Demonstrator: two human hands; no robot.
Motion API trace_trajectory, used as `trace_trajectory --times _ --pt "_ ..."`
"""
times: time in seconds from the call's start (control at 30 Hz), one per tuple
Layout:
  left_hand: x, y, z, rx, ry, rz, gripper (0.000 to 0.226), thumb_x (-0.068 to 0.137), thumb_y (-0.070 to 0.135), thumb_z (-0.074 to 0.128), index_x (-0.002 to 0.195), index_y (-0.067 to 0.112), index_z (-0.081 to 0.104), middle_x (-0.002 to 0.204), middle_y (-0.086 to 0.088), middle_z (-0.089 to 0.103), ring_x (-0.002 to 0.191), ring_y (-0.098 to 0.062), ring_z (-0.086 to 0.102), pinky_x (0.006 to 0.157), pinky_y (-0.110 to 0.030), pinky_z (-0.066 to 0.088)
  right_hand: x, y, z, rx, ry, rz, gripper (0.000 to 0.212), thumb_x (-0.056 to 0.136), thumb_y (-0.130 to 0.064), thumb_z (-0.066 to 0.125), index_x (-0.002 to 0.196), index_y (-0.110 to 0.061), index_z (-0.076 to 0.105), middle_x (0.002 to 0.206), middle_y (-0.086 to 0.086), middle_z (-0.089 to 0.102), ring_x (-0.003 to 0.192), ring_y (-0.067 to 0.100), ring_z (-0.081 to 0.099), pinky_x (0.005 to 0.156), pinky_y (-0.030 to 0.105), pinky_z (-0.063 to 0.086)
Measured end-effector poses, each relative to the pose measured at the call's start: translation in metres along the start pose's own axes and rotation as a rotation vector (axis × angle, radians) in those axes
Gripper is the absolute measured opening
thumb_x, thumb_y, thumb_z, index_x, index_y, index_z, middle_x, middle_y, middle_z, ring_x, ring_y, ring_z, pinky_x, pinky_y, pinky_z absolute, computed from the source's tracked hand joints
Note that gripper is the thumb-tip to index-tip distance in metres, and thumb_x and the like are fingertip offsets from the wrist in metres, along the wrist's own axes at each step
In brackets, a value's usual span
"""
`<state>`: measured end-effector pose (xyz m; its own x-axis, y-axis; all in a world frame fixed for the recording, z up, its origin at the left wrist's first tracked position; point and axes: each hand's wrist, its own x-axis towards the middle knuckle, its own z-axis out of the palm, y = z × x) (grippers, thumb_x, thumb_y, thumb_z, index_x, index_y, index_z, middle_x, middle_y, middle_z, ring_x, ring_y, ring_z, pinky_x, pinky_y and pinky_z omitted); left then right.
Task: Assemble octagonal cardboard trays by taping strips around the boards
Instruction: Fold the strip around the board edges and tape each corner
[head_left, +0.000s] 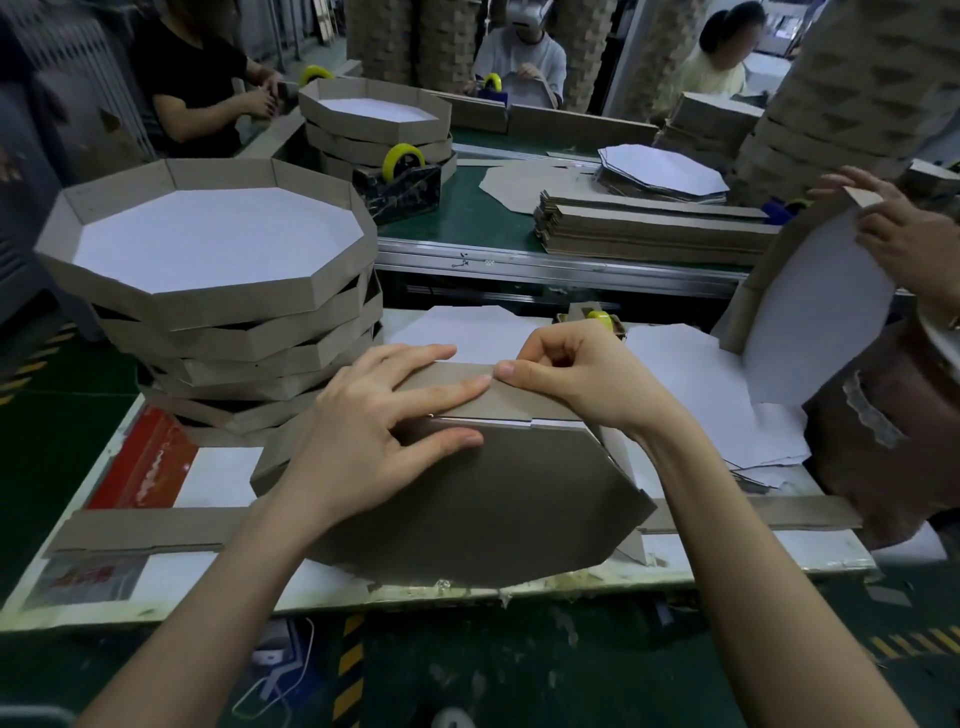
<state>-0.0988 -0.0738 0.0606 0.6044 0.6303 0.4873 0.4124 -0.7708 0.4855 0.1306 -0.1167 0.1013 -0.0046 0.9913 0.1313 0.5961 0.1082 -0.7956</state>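
Board (493, 504) lies brown side up on the worktop (218, 480), near edge hanging a little over the front lip. Strip (441, 382) stands against its far edge, folded to follow the corners.

Left hand (374, 431): fingers (447, 391) straight and spread, nothing grasped. Upper ones lie flat on the strip, thumb lies on the board. I read this as pinning both parts so the joint cannot slide.

Right hand (571, 374): fingers curled over the strip's top edge, thumb pressed on its face, so the strip is pinched. The thumb tip almost meets the left forefinger, probably at a seam being pressed down. I cannot make out any tape on it.

Tape dispenser (597, 314) with a yellow roll sits just behind the right hand, within easy reach. Loose strips (140, 530) lie along the front of the worktop, likely next in line. White sheets (701, 400) spread to the right. Stack of trays (208, 322), white inside and brown walls, stands at the left, 1 tray nested on another.

Worktop is white, scuffed, with tape scraps along the front lip. Beyond it runs a green conveyor (493, 218) carrying more strips, boards and a 2nd dispenser. At least 3 other people work across it, and another pair of hands at the right holds a part-built tray. Tall cardboard stacks fill the back.
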Motion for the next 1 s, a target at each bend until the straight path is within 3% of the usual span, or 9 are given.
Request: trace_trajectory --times 0.33,0.8,1.0 --pt "0.0020 0.0000 0.0026 -0.002 0.004 -0.012 0.045 0.082 0.063 0.051 0.124 0.048 0.058 0.134 0.010 0.057 0.125 -0.017 0.048 0.096 -0.050 0.044 0.0005 0.0061 -0.0012 0.034 -0.040 0.056 0.034 0.086 -0.041 0.072 0.079 -0.008 0.070 0.063 0.011 0.058 0.057 0.014 0.047 0.054 0.018 0.037" --pt "-0.0003 -0.0028 0.0022 -0.010 0.038 -0.022 0.045 0.082 0.065 0.050 0.124 0.049 0.057 0.134 0.012 0.056 0.126 -0.015 0.047 0.096 -0.049 0.045 0.0026 0.0025 0.0057 0.064 0.025 0.076 0.038 0.086 -0.037 0.075 0.072 -0.003 0.066 0.050 -0.003 0.047 0.046 0.007 0.035 0.045 0.013 0.030" --pt "0.0004 -0.0049 0.0030 -0.031 0.058 -0.029 0.041 0.083 0.062 0.051 0.121 0.050 0.059 0.134 0.013 0.057 0.124 -0.014 0.047 0.095 -0.050 0.045 0.0027 -0.0008 0.0042 0.001 0.002 0.061 0.033 0.088 -0.037 0.072 0.070 -0.011 0.064 0.048 -0.013 0.043 0.045 0.003 0.034 0.046 0.009 0.029"
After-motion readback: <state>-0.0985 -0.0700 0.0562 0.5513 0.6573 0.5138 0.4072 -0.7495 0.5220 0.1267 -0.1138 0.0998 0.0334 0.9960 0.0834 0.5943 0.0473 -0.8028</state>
